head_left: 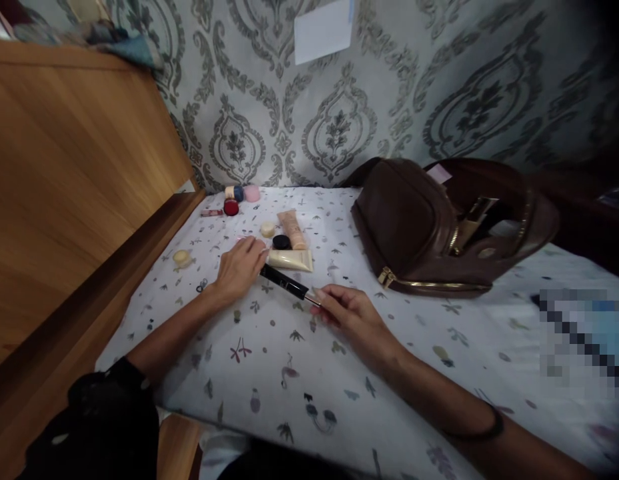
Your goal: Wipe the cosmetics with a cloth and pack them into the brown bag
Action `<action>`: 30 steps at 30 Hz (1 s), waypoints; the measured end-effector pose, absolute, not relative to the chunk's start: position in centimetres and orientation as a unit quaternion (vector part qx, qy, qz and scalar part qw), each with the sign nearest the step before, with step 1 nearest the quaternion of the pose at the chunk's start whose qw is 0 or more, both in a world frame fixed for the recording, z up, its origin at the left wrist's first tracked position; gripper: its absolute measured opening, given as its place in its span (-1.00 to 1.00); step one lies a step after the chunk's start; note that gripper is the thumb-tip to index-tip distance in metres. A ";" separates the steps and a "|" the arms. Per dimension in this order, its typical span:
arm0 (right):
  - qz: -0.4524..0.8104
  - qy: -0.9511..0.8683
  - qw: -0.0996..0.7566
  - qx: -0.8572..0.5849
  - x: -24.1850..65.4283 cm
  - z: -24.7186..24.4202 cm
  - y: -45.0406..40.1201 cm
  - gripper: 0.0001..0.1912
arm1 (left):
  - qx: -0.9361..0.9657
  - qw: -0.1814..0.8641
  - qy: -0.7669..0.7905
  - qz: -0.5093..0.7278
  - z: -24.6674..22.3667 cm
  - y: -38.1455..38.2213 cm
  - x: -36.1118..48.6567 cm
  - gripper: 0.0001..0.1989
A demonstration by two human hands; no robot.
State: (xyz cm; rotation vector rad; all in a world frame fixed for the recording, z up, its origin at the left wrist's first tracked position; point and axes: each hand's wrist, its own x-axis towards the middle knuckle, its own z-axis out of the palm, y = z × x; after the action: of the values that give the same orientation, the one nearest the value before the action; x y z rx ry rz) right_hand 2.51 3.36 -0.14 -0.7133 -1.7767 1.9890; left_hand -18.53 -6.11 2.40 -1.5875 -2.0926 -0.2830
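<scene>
A slim black tube point(284, 282) with a silver end lies slanted just above the patterned cloth. Its silver end is pinched between the thumb and fingers of my right hand point(352, 317). My left hand point(239, 267) is beside the tube's upper end, fingers curled over a small pinkish item that is mostly hidden. Right by those fingers lies a cream tube point(291, 259). Behind it are a round black-lidded pot point(281, 242), a beige tube point(292, 230) and a small cream pot point(267, 229).
An open brown bag point(404, 227) stands at the right. Several small containers, including a red one point(231, 207) and a pink one point(252, 193), sit at the back left. A yellowish pot point(181, 258) lies near the wooden panel point(79, 160). Patterned fabric hangs behind.
</scene>
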 end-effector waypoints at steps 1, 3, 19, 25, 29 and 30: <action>0.731 -0.605 0.188 -0.255 2.5 0.0 3.3 -0.54 | -0.569 0.247 -0.776 -0.117 2.7 -6.0 -18.8 -0.77; 0.772 -0.556 0.181 -0.249 2.5 0.2 3.2 -0.54 | -0.567 0.252 -0.771 -0.147 3.0 -5.8 -18.3 -0.77; 0.856 -0.402 0.259 -0.197 2.4 0.7 3.5 -0.57 | -0.584 0.021 -0.687 -0.431 3.5 -4.6 -12.3 -0.83; 0.801 -0.464 0.327 -0.189 2.1 -0.2 3.8 -0.55 | -0.567 -0.266 -0.615 -0.479 3.4 -4.5 -10.6 -0.66; 0.742 -0.535 0.346 -0.207 2.0 -1.2 4.0 -0.47 | -0.492 -0.344 -0.621 -0.505 2.1 -4.5 -10.0 -0.52; 0.735 -0.546 0.343 -0.209 2.0 -1.4 4.0 -0.42 | -0.480 -0.353 -0.620 -0.510 1.9 -4.5 -10.0 -0.50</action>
State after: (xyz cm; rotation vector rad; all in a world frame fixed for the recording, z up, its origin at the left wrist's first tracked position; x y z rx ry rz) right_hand 2.00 3.97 -1.43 -0.5443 -1.4181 1.9103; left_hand -9.97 -4.55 1.88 -1.9836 -2.5598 -2.1061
